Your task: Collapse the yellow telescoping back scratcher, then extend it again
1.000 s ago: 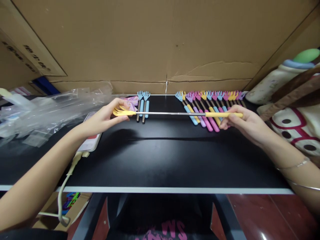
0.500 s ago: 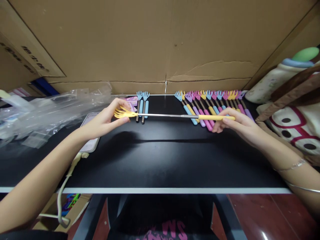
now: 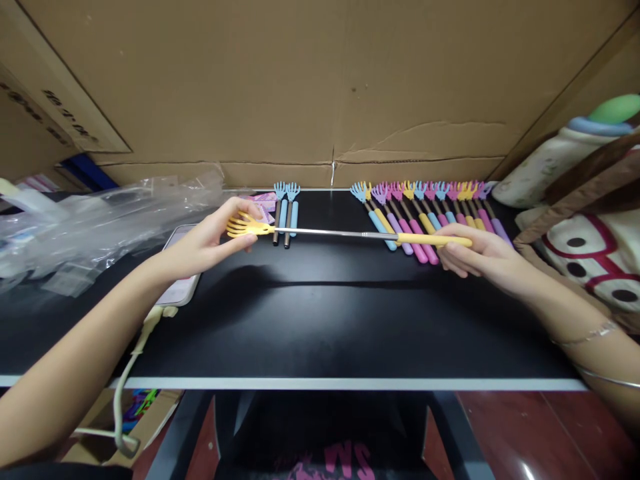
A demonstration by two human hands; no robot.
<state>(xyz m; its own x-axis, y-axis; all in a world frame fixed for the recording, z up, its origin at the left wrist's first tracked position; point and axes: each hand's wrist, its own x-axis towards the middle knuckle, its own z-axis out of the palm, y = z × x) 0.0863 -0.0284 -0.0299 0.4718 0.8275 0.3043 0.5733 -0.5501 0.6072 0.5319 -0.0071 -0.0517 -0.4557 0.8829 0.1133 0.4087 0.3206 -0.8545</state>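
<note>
A yellow back scratcher (image 3: 330, 233) with an extended metal rod is held level above the black table (image 3: 320, 333). My left hand (image 3: 213, 233) is closed around its yellow claw end, thumb below and fingers behind. At the other end, my right hand (image 3: 475, 250) grips the yellow handle. Behind the rod, two blue back scratchers (image 3: 293, 210) lie side by side with dark rods. To the right is a row of several back scratchers (image 3: 415, 220) in blue, yellow, purple and pink, claws toward the back.
Clear plastic bags (image 3: 115, 213) lie at the left, beside a phone (image 3: 180, 291) with a cable (image 3: 145, 330). A cardboard wall (image 3: 225, 80) rises behind. At the right stand a white bottle (image 3: 540, 163) and a bag with a cartoon face (image 3: 590, 247). Below is an open box (image 3: 160, 413).
My right hand has shifted very slightly right and its fingers have moved along the handle. The yellow back scratcher stays stretched between both hands.
</note>
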